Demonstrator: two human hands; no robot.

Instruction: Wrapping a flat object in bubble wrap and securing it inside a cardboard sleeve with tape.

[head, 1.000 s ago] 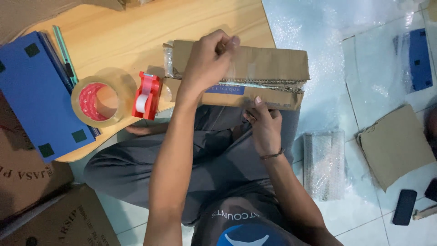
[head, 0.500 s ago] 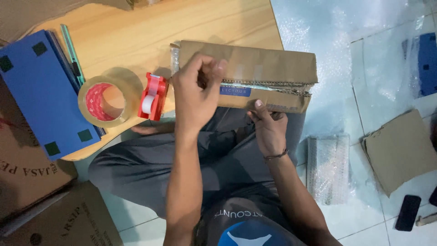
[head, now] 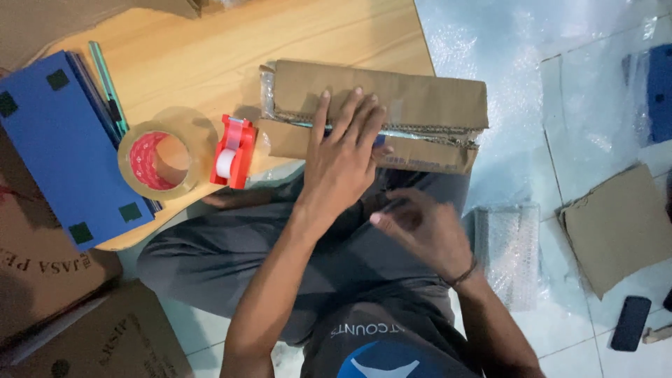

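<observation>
A flat cardboard-wrapped parcel point(head: 420, 105) lies at the near edge of a low wooden table point(head: 210, 49), partly over my lap. My left hand point(head: 343, 150) presses flat on its front flap, fingers spread across the seam, where bubble wrap shows. My right hand point(head: 423, 231) hovers over my lap below the parcel, blurred, fingers loosely curled; nothing is visible in it. A roll of clear tape point(head: 157, 161) sits in a red dispenser point(head: 234, 150) to the left of the parcel.
A blue box point(head: 59, 147) and a teal cutter point(head: 108, 87) lie on the table's left. Brown cartons point(head: 63, 308) stand at lower left. On the floor to the right lie bubble wrap point(head: 507, 252), a cardboard piece point(head: 619, 224) and a dark phone point(head: 630, 322).
My left hand slid down from the parcel's top edge and flattened over the seam. My right hand left the parcel's lower edge and pulled back over my lap.
</observation>
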